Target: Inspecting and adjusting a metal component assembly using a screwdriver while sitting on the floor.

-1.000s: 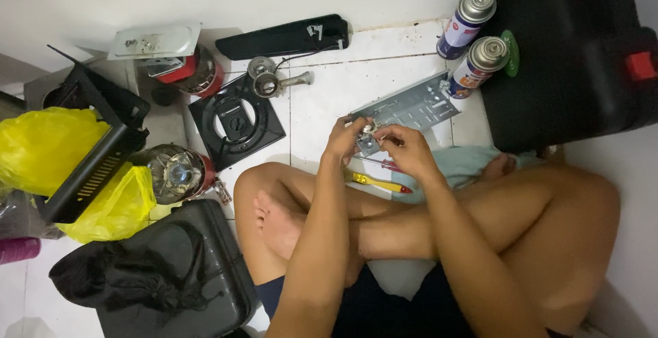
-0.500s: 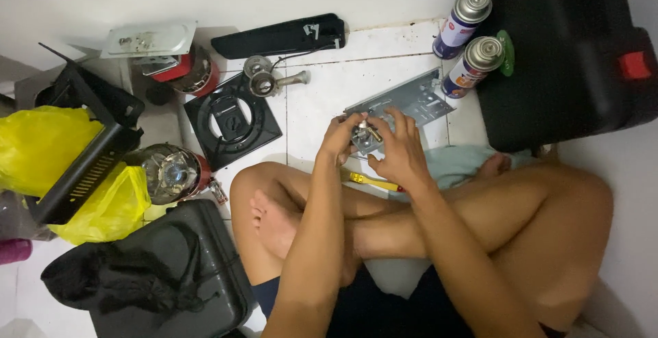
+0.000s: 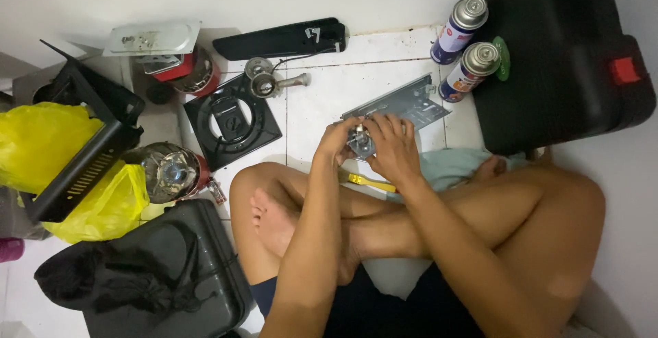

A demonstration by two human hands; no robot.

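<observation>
Head view, looking down: you sit cross-legged on the white tiled floor (image 3: 322,105), and the biggest thing near you is the black case (image 3: 555,57) with a red latch at upper right. A second black case (image 3: 171,269) lies at lower left, with a dark cloth heaped on it. Left of that is one yellow plastic bag (image 3: 41,146) with a black grate frame (image 3: 89,146) leaning across it. One square black burner plate (image 3: 233,122) lies on the tiles, and a flat grey metal panel (image 3: 401,105) lies just beyond your hands. Two spray-type gas canisters (image 3: 459,30) stand side by side against the case.

The small metal valve part (image 3: 360,141) sits between your two hands, raised off the floor above your shins. Your left hand (image 3: 336,143) curls around its left side, fingers bent and gripping. Your right hand (image 3: 394,149) clasps it from the right and above, fingers folded over it, so much of the part is hidden. One yellow-handled tool (image 3: 370,182) lies on the floor just under your hands.
</observation>
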